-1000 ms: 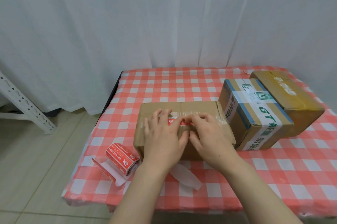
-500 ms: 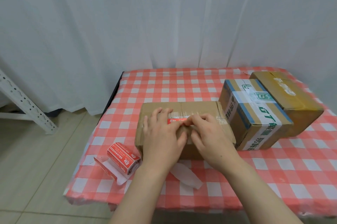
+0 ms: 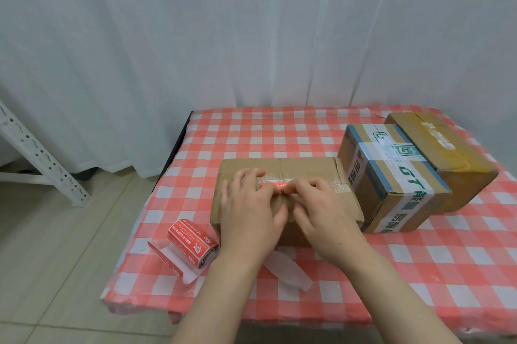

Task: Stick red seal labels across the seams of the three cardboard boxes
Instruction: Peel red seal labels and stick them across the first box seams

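Note:
A plain brown cardboard box [image 3: 305, 169] lies in front of me on the checked table. A red seal label [image 3: 272, 185] lies on its taped top seam. My left hand [image 3: 249, 209] lies flat on the box top, its fingers spread and pressing on the label's left end. My right hand [image 3: 324, 212] presses the label's right end with curled fingertips. Both hands cover most of the label. To the right stand a box with white and blue printed tape [image 3: 391, 176] and a yellowish taped box [image 3: 447, 153].
A roll of red seal labels [image 3: 191, 241] with a loose strip of backing lies left of the box near the table's left edge. A peeled white backing paper [image 3: 288, 271] lies between my forearms. A white metal rack leg [image 3: 42, 156] stands at left on the floor.
My hands have stayed on the box top. The fingertips have shifted slightly along the label, pressing it down; less of the red shows now.

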